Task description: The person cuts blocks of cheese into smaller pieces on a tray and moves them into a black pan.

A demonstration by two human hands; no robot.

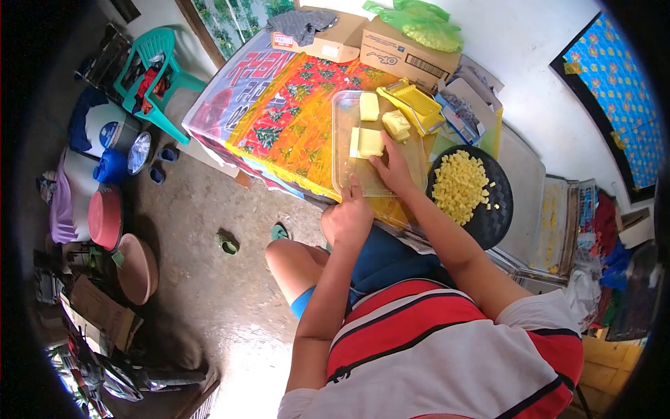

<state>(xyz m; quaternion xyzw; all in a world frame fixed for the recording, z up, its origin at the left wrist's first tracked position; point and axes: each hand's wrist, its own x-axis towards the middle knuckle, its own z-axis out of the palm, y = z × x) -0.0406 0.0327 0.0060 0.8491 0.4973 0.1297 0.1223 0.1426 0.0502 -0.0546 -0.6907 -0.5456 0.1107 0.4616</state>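
Note:
A clear plastic tray holds three pale yellow pieces. The lower block has a thin slice-like strip along its left side. My right hand grips this block's right end, with thumb and fingers at its edge. Above it lie a smooth block and a rough-edged chunk. My left hand is closed at the tray's front edge, its index finger stretched over the rim; what it holds is hidden. To the right, a black round tray bears many small yellow cubes.
Behind the clear tray lie a yellow grater and cardboard boxes, one topped by a green bag. A patterned cloth covers the table. Metal trays stand at right. A green chair and basins are at left.

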